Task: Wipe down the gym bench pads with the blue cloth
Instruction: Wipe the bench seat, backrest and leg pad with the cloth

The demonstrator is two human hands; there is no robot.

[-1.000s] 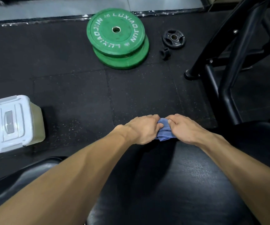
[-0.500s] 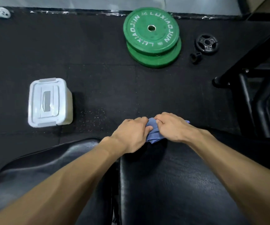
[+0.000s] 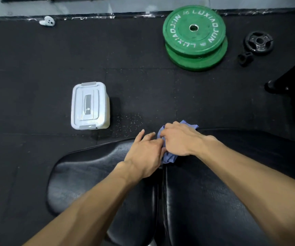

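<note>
The blue cloth [image 3: 169, 158] lies bunched at the far edge of the black bench, right over the gap between the seat pad [image 3: 89, 176] on the left and the long back pad [image 3: 223, 201] on the right. My right hand [image 3: 180, 139] presses down on top of the cloth and covers most of it; blue corners stick out beyond the fingers and under the palm. My left hand [image 3: 146, 153] rests beside it on the seat pad, fingers spread, its thumb side touching the cloth.
On the black rubber floor beyond the bench stand a white lidded plastic box [image 3: 89, 105], two stacked green weight plates [image 3: 195, 37], a small black plate [image 3: 258, 41] and a black collar [image 3: 245, 58]. A black machine frame [image 3: 290, 80] stands at the right.
The view has swung left, bringing the seat pad and the box further into sight. My left hand has loosened off the cloth and spread its fingers; my right hand stays on the cloth.
</note>
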